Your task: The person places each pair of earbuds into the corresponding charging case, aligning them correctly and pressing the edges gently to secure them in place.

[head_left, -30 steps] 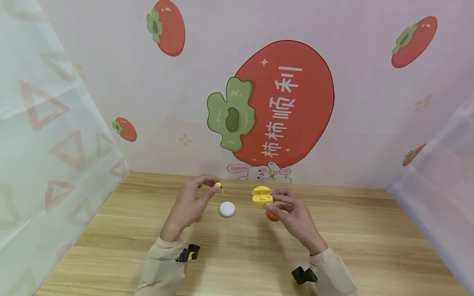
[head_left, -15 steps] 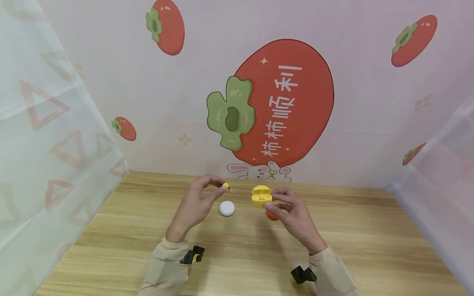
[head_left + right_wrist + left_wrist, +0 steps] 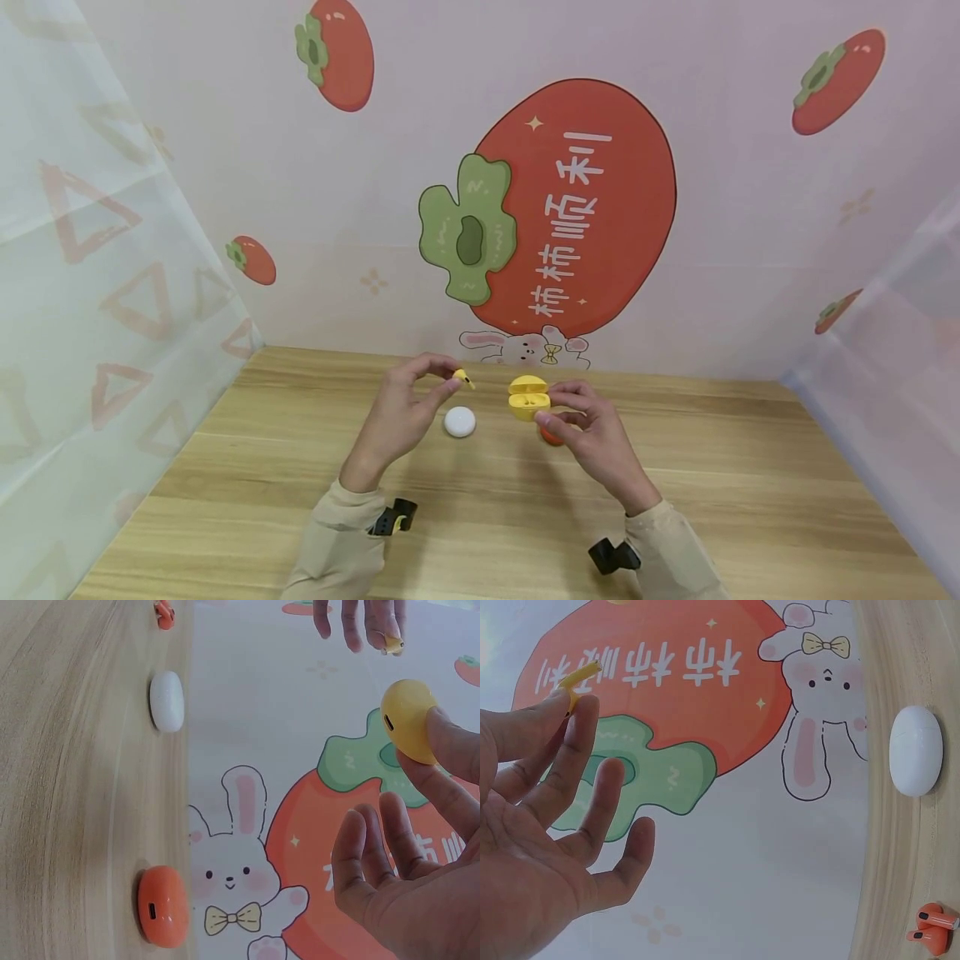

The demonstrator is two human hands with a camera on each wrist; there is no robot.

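Note:
My left hand (image 3: 397, 417) pinches a yellow earbud (image 3: 465, 380) between thumb and forefinger, its stem pointing out to the right. In the left wrist view the earbud (image 3: 581, 676) sticks out past the fingertips while the other fingers stay spread. A yellow earbud charging case (image 3: 529, 408), lid raised, is held above the table by my right hand (image 3: 600, 442). The thumb and fingers grip its right side. From the right wrist the case (image 3: 409, 720) shows its rounded outside and a dark port. A short gap separates the earbud from the case.
On the wooden table (image 3: 480, 517), a white rounded case (image 3: 460, 422) lies between the hands. An orange case (image 3: 552, 436) sits partly behind my right hand. Orange earbuds (image 3: 932, 928) lie left of the white case. A patterned cloth wall (image 3: 360, 192) stands behind.
My left hand has moved right with the yellow earbud, closer to the case, and then almost stopped. The right hand and the open case have hardly moved.

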